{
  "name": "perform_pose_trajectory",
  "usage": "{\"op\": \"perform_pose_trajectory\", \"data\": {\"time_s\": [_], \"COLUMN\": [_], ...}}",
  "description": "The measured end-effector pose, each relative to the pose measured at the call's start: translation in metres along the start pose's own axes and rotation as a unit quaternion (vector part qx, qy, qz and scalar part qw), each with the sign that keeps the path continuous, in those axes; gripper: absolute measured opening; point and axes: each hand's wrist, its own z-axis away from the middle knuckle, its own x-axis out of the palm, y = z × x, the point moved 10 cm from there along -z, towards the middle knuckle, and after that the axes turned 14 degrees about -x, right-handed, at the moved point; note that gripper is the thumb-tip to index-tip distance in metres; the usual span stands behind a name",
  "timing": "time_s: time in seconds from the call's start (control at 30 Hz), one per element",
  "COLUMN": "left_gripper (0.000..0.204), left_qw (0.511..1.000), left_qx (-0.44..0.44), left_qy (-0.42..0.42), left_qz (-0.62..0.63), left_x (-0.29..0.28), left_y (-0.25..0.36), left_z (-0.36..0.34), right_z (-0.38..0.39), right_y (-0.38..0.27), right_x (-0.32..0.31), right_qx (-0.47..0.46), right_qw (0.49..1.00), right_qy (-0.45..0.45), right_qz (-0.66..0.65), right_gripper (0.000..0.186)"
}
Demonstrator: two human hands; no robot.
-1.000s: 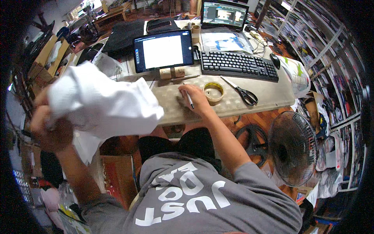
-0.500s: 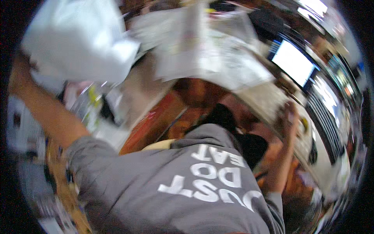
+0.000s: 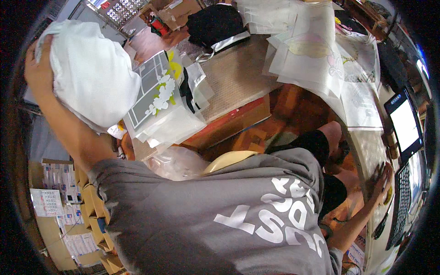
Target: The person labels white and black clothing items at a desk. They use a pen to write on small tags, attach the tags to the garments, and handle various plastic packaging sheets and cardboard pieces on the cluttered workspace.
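At the upper left my left hand [image 3: 42, 68] is closed on the edge of a bunched white cloth [image 3: 91, 75], holding it up at arm's length. Its far side hides part of what lies behind. Just beside the cloth lies a stack of thin sheets [image 3: 158, 98], some grey with white flower shapes, others plain and translucent. My right hand [image 3: 381, 181] rests at the edge of the right-hand table [image 3: 369, 151], fingers stretched out and nothing seen in them. A black keyboard [image 3: 401, 201] is next to it.
A cardboard box [image 3: 229, 121] stands before me, with a black cloth pile [image 3: 215, 25] behind it. Translucent printed sheets [image 3: 307, 50] overhang the table. To the right is a lit screen [image 3: 405, 123]. Cardboard bins [image 3: 94, 201] stand low at left, and a clear plastic bag [image 3: 176, 162] lies by my side.
My view has swung left, so the table and screen sit further right. The white cloth stays in my left hand, lower in view. My right hand remains at the table edge.
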Motion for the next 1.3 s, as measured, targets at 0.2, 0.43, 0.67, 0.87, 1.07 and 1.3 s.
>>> {"op": "perform_pose_trajectory", "data": {"time_s": [0.2,0.43,0.67,0.87,1.07,1.3], "left_gripper": [0.058,0.048,0.047,0.040,0.087,0.069], "left_qw": [0.974,0.864,0.877,0.842,0.749,0.698], "left_qx": [-0.038,-0.070,0.023,0.043,0.427,0.431], "left_qy": [-0.220,-0.492,-0.478,-0.473,-0.425,-0.488], "left_qz": [0.027,0.080,-0.051,0.256,0.273,0.298], "left_x": [0.193,0.332,0.338,0.295,0.191,0.223], "left_y": [-0.089,-0.113,-0.098,0.234,0.474,0.501], "left_z": [0.076,0.267,0.230,0.224,0.408,0.427], "right_z": [-0.002,0.015,-0.007,-0.007,-0.005,-0.005], "right_y": [0.020,0.030,0.028,0.022,0.027,0.031], "right_x": [0.009,0.013,-0.001,-0.010,-0.011,-0.008], "right_qx": [-0.025,0.028,0.194,0.209,0.196,0.195], "right_qw": [0.998,0.998,0.980,0.972,0.979,0.974], "right_qy": [-0.048,-0.011,0.044,0.092,0.062,0.072], "right_qz": [0.044,0.046,-0.009,-0.052,-0.002,-0.086], "right_gripper": [0.037,0.046,0.034,0.031,0.030,0.027]}}
